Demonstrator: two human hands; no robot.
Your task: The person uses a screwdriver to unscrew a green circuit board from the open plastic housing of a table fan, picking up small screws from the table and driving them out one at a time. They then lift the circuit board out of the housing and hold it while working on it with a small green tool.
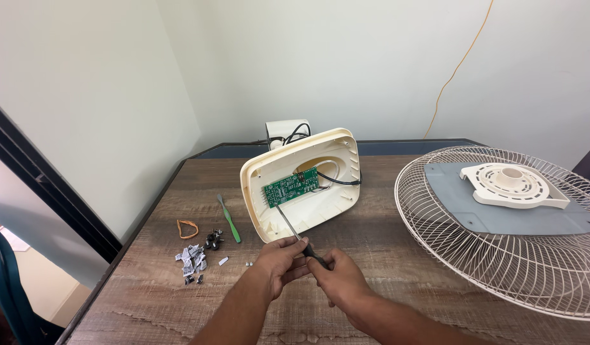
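Observation:
A cream plastic fan base housing (pixel 336 160) lies open and tilted on the wooden table (pixel 148 306), with a green circuit board (pixel 292 187) inside it and black wires at its top. My left hand (pixel 279 259) and my right hand (pixel 336 275) both grip the black handle of a screwdriver (pixel 294 231). Its metal shaft points up and away to the lower left edge of the circuit board.
A white wire fan guard (pixel 499 268) lies at the right, holding a grey plate and a cream round part (pixel 515 185). Left of the housing lie a green tool (pixel 230 218), an orange rubber band (pixel 187 228), small dark screws (pixel 212 241) and paper scraps (pixel 191 257).

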